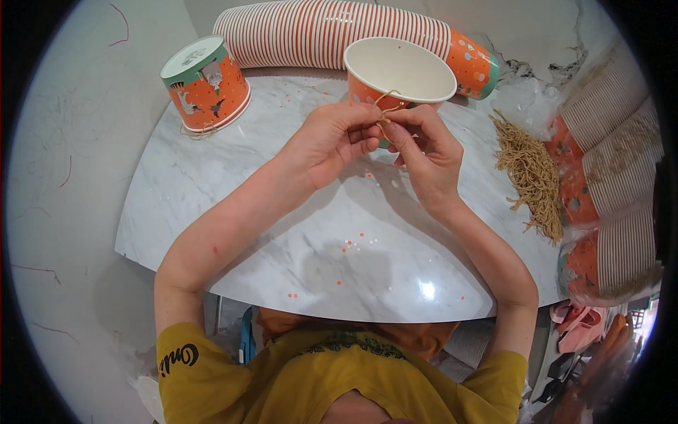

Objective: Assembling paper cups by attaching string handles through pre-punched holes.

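At the far middle of the table stands a paper bucket [399,67], its white mouth facing up, its orange side partly behind my hands. A thin tan cord [382,99] loops up against the near side of its rim. The fingertips of my left hand [328,141] are pinched on that cord. Right beside them, my right hand [431,152] pinches the cord between thumb and fingers. Where the cord meets the bucket's wall is hidden by my fingers. To the left, another orange and green paper bucket [215,92] rests upside down, with a cord by its rim.
A long row of nested paper buckets [325,32] lies along the back. At the right is a heap of cut tan cords [530,177], beside bagged bucket stacks [618,148]. Small orange and white paper dots [347,245] are scattered over the marbled tabletop [282,254].
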Tool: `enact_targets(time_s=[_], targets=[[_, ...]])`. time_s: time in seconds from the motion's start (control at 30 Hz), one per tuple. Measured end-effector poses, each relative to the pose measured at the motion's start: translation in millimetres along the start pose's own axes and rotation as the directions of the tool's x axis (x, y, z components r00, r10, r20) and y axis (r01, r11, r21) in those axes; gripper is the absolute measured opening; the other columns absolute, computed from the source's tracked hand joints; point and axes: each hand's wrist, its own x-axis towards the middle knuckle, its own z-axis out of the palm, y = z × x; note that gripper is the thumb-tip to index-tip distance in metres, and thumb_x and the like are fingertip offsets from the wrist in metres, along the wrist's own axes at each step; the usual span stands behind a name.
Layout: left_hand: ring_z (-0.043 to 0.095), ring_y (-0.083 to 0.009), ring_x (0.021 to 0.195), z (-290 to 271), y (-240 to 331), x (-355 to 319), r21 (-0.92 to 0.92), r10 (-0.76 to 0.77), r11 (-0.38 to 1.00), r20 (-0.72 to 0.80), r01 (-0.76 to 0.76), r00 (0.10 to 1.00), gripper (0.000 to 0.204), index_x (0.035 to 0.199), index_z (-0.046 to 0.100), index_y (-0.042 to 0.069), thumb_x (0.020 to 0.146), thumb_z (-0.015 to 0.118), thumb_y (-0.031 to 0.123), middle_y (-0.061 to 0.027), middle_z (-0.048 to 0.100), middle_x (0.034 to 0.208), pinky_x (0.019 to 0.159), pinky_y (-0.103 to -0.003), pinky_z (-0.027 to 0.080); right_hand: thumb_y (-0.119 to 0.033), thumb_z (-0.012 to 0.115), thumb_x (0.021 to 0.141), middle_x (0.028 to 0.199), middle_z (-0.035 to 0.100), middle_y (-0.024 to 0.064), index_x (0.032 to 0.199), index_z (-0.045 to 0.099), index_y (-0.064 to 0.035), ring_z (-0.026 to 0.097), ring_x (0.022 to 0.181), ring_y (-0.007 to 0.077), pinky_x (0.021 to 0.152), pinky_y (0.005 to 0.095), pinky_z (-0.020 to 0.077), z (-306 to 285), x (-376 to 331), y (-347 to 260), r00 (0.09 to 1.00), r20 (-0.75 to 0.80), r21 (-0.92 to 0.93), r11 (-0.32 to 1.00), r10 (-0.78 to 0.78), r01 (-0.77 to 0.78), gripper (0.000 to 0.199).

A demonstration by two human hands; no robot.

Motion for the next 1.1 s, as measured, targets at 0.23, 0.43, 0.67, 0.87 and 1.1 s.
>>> enact_targets(time_s=[0.23, 0.43, 0.67, 0.87, 1.1], targets=[[0.063, -0.0072, 0.077, 2.3, -6.6, -4.0, -0.039, 0.024, 0.999, 0.001, -0.024, 1.000, 0.011, 0.101, 0.066, 0.003, 0.095, 0.065, 0.013, -0.0011, 0.067, 0.090, 0.072, -0.022, 0.055, 0.001, 0.069, 0.090, 0.088, 0.060, 0.0007, 0.103, 0.070, -0.0015, 0.059, 0.073, 0.0064, 0.058, 0.0206, 0.0431, -0.2, 1.6, 5.9, 0.992, 0.010, -0.120, 0.985, -0.122, 0.123, 0.014], [0.063, -0.0076, 0.079, 7.1, -8.1, -8.3, -0.057, 0.022, 0.998, -0.001, -0.022, 1.000, 0.012, 0.103, 0.067, 0.003, 0.095, 0.063, 0.013, -0.0011, 0.067, 0.091, 0.074, -0.022, 0.055, 0.002, 0.070, 0.088, 0.085, 0.060, 0.0033, 0.102, 0.070, -0.0009, 0.059, 0.071, 0.0092, 0.059, 0.0229, 0.0462, -1.5, 5.5, 9.9, 0.959, 0.020, -0.217, 0.935, -0.283, 0.281, 0.014], [0.062, -0.0073, 0.081, 12.0, -9.3, -12.8, 0.023, 0.034, 0.999, -0.084, -0.032, 0.996, 0.010, 0.101, 0.066, 0.004, 0.096, 0.061, 0.012, -0.0011, 0.066, 0.092, 0.075, -0.022, 0.054, 0.003, 0.069, 0.088, 0.083, 0.060, 0.0057, 0.100, 0.068, -0.0002, 0.060, 0.070, 0.0124, 0.059, 0.0255, 0.0479, -1.9, 4.8, 12.2, 0.951, 0.048, -0.255, 0.917, -0.305, 0.306, 0.013], [0.060, -0.0057, 0.079, 10.4, -8.8, -11.1, 0.078, 0.036, 0.996, -0.068, -0.031, 0.997, 0.007, 0.098, 0.064, 0.007, 0.094, 0.062, 0.011, 0.0019, 0.063, 0.089, 0.072, -0.022, 0.052, -0.001, 0.066, 0.091, 0.084, 0.061, 0.0071, 0.095, 0.063, 0.0009, 0.060, 0.069, 0.0140, 0.058, 0.0271, 0.0476, 0.0, 3.8, 12.0, 0.978, 0.053, -0.237, 0.949, -0.200, 0.207, 0.005], [0.059, -0.0068, 0.079, 4.0, -7.1, -5.8, 0.113, 0.011, 0.994, -0.040, -0.007, 0.999, 0.006, 0.097, 0.063, 0.009, 0.091, 0.064, 0.012, 0.0024, 0.063, 0.090, 0.074, -0.024, 0.051, -0.004, 0.063, 0.095, 0.086, 0.062, 0.0079, 0.097, 0.060, 0.0016, 0.061, 0.069, 0.0145, 0.059, 0.0281, 0.0482, 0.0, 2.1, 12.0, 0.994, 0.076, -0.199, 0.976, -0.079, 0.093, 0.007]])
